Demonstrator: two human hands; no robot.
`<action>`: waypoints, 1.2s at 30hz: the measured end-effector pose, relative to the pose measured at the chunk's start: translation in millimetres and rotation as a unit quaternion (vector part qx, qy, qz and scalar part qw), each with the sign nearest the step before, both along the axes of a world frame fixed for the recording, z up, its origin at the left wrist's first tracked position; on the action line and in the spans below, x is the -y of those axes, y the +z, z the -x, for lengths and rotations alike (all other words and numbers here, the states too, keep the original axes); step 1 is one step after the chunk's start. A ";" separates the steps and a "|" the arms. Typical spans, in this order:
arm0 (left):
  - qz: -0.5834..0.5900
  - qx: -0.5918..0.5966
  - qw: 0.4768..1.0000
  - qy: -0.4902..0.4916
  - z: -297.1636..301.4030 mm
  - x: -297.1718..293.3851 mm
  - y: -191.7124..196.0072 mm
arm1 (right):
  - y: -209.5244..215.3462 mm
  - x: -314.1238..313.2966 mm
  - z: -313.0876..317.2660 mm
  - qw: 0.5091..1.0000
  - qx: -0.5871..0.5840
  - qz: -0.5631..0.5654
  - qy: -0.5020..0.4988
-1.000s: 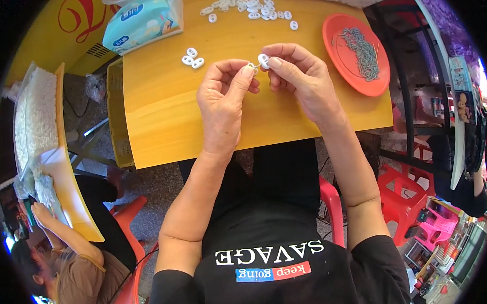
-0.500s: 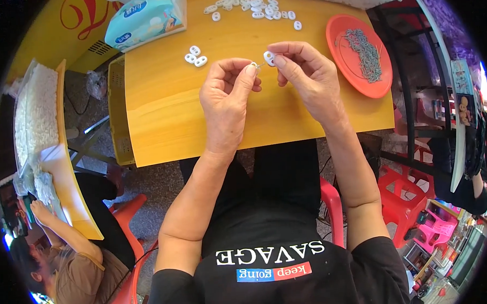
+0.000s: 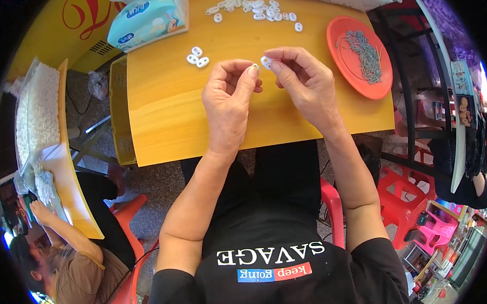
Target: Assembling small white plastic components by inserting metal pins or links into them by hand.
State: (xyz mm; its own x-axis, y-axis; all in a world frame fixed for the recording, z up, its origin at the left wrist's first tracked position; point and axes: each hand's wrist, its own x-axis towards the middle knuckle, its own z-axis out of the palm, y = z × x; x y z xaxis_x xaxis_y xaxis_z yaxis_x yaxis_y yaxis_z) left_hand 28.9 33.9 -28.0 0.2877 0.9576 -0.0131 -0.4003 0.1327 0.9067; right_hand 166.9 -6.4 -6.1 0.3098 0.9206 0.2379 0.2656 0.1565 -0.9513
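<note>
Head view: right hand (image 3: 305, 85) pinches a small white piece (image 3: 265, 61) between thumb and forefinger, above the table (image 3: 167, 117) middle. Left hand (image 3: 228, 99), fingers curled, thumb and forefinger closed on something tiny just beside it; what, cannot tell.

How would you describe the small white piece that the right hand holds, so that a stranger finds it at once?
Start at the yellow table and find the two hands meeting above its middle. The right hand pinches one small white oval piece at its fingertips, beside the left hand. Unlike the three loose pieces and the far pile, it is lifted, not lying.
</note>
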 end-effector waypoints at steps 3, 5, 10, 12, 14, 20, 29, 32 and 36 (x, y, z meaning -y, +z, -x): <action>0.001 0.008 1.000 -0.002 0.7 -0.6 -1.3 | -1.4 0.3 4.1 1.000 -0.022 0.004 0.002; 0.001 0.016 1.000 -0.004 0.7 -0.5 -1.1 | -2.6 -1.6 6.3 1.000 -0.028 0.005 0.000; 0.014 0.031 0.999 -0.005 0.6 -1.7 -1.0 | -2.9 -2.7 9.5 0.999 -0.048 -0.005 0.000; 0.020 0.041 0.999 -0.010 1.3 -2.4 -1.8 | -2.0 -2.9 8.9 0.999 -0.050 0.012 0.008; 0.027 0.051 0.998 -0.015 2.9 -1.9 -3.0 | 0.3 -2.4 8.1 0.998 -0.063 0.016 0.016; 0.023 0.068 0.997 -0.022 3.9 -2.3 -4.5 | -5.6 0.1 16.1 0.993 -0.113 0.007 0.020; -0.019 0.043 0.996 -0.073 2.5 -0.6 -2.4 | 4.1 9.1 -3.2 0.962 -0.262 0.027 0.078; -0.084 0.003 0.993 -0.085 2.4 1.6 -0.2 | 6.1 11.8 -0.7 0.944 -0.309 0.009 0.117; -0.154 0.001 0.980 -0.125 13.3 7.8 3.3 | 17.8 16.0 13.7 0.912 -0.379 0.020 0.155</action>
State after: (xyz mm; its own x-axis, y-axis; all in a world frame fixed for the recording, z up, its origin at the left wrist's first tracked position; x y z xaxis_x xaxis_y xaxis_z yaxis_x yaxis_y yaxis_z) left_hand 15.6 26.1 -24.6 0.5142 0.8151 0.2668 -0.3925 -0.0529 0.9182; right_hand 153.2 -22.4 11.8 0.0937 0.9952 0.0282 -0.5215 0.0732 -0.8501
